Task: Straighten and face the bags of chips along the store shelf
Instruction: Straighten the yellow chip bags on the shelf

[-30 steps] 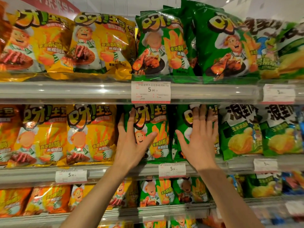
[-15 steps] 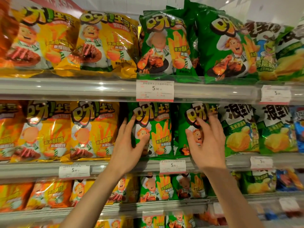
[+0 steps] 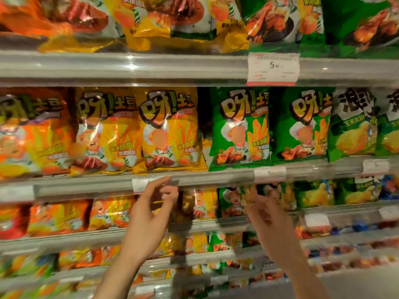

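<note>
Across the middle shelf (image 3: 86, 186), at mid-height in the frame, the bags stand upright facing out: at far left an orange bag (image 3: 28, 134), then two yellow bags (image 3: 108, 130) side by side, a dark gap, two green bags (image 3: 239, 128), and at the right edge two darker green bags (image 3: 354, 124) showing a potato chip. The price tag (image 3: 273, 69) on the rail above, upper right of centre, reads "5"; the smaller print is too blurred to read. Low in the frame, the left hand (image 3: 149, 214) hangs before a lower shelf with fingers loosely curled, holding nothing. The right hand (image 3: 267, 214) beside it is blurred, fingers relaxed, also empty. Neither touches a bag.
</note>
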Demonstrator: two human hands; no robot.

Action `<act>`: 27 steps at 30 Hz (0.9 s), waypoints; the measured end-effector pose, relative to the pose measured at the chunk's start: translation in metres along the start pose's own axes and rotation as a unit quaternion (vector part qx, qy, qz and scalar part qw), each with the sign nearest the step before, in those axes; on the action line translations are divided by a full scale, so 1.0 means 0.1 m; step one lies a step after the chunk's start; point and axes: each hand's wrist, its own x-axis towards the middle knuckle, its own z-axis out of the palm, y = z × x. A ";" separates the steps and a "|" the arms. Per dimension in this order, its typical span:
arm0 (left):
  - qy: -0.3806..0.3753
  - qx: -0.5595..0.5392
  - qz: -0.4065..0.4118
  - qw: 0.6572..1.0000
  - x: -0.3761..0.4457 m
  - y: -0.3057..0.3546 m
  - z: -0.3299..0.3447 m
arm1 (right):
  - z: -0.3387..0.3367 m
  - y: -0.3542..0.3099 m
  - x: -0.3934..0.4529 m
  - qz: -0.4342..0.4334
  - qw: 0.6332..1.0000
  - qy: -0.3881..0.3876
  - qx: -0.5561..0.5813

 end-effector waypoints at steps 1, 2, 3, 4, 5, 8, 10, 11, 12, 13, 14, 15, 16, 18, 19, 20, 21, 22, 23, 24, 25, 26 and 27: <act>0.010 -0.010 -0.009 1.000 -0.03 -0.03 -0.05 | 0.02 -0.02 -0.03 0.004 1.000 -0.002 0.000; 0.018 -0.018 -0.016 1.000 -0.05 -0.05 -0.09 | 0.04 -0.04 -0.05 0.005 1.000 -0.003 -0.007; 0.024 -0.025 -0.021 0.999 -0.07 -0.06 -0.12 | 0.05 -0.05 -0.06 0.004 1.000 -0.004 -0.012; 0.029 -0.028 -0.026 0.999 -0.08 -0.07 -0.13 | 0.05 -0.05 -0.06 0.005 1.000 -0.006 -0.011; 0.036 -0.031 -0.030 0.998 -0.09 -0.08 -0.14 | 0.04 -0.06 -0.06 0.006 1.000 -0.009 -0.002; 0.056 -0.027 -0.030 0.998 -0.09 -0.06 -0.16 | 0.02 -0.11 0.01 -0.002 1.000 -0.020 0.019; 0.063 -0.025 -0.024 0.997 -0.09 -0.02 -0.18 | 0.04 -0.14 0.07 -0.016 0.999 -0.021 0.034; 0.071 -0.022 -0.019 0.997 -0.09 0.00 -0.20 | 0.06 -0.16 0.10 -0.024 0.999 -0.020 0.041; 0.081 -0.016 -0.013 0.997 -0.08 0.03 -0.22 | 0.08 -0.19 0.14 -0.033 0.998 -0.019 0.048; 0.089 -0.008 -0.006 0.996 -0.06 0.05 -0.23 | 0.10 -0.20 0.18 -0.038 0.998 -0.016 0.053; 0.096 -0.003 -0.001 0.995 -0.05 0.07 -0.24 | 0.12 -0.21 0.21 -0.044 0.997 -0.018 0.054; 0.104 -0.002 0.005 0.995 -0.04 0.10 -0.25 | 0.15 -0.23 0.23 -0.049 0.997 -0.022 0.055; 0.112 -0.004 0.014 0.994 -0.02 0.14 -0.26 | 0.16 -0.27 0.26 -0.061 0.996 -0.025 0.057; 0.126 -0.005 0.031 0.992 0.07 0.22 -0.28 | 0.19 -0.38 0.32 -0.102 0.993 -0.012 0.051; 0.128 0.001 0.043 0.991 0.14 0.25 -0.28 | 0.20 -0.46 0.36 -0.117 0.992 -0.007 0.050; 0.127 0.007 0.056 0.990 0.21 0.28 -0.29 | 0.23 -0.55 0.39 -0.124 0.991 -0.008 0.054; 0.123 0.012 0.066 0.990 0.29 0.29 -0.29 | 0.26 -0.65 0.43 -0.126 0.990 -0.011 0.063; 0.115 0.021 0.077 0.990 0.38 0.32 -0.29 | 0.30 -0.74 0.48 -0.123 0.989 -0.012 0.085; 0.109 0.039 0.093 0.989 0.47 0.34 -0.28 | 0.36 -0.83 0.53 -0.114 0.987 -0.013 0.115; 0.105 0.064 0.114 0.986 0.57 0.35 -0.27 | 0.44 -0.92 0.59 -0.109 0.984 -0.018 0.137; 0.105 0.090 0.132 0.982 0.67 0.36 -0.25 | 0.53 -1.00 0.66 -0.110 0.984 -0.022 0.138; 0.107 0.110 0.141 0.978 0.76 0.37 -0.24 | 0.62 -1.08 0.74 -0.113 0.986 -0.031 0.121; 0.109 0.120 0.141 0.977 0.85 0.38 -0.22 | 0.71 -1.16 0.82 -0.107 0.989 -0.037 0.099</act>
